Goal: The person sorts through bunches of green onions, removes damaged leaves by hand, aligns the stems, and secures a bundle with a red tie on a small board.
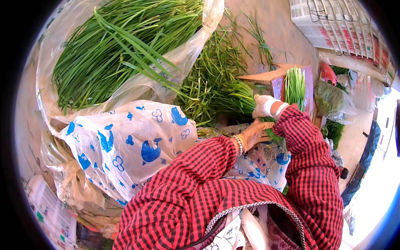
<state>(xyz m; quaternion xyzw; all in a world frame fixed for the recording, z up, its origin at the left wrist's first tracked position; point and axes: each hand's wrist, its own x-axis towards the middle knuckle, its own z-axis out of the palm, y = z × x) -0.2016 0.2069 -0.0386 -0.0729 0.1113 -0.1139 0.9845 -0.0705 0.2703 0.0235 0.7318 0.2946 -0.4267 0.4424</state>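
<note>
My right hand (265, 106), in a white glove, closes around a bunch of garlic chives (235, 96); its leaves point left over the loose pile. Just below it, my left hand (251, 134), in a yellowish glove with a beaded bracelet at the wrist, is curled round green stalks (273, 132) that stick out past its fingers. Parts of both hands' fingers are hidden. A trimmed bundle of chives (295, 85) stands upright by a cardboard box (266, 76), beyond my right hand. A blue-patterned plastic sheet (133, 143) covers my lap under my forearms.
A large clear plastic bag (210, 18) of long chives lies open at the far left. Loose chives (208, 79) are heaped beside it, with scraps on the floor. At the right are a bagged bunch of greens (331, 99), a wire rack (346, 25) and a pale crate (306, 21).
</note>
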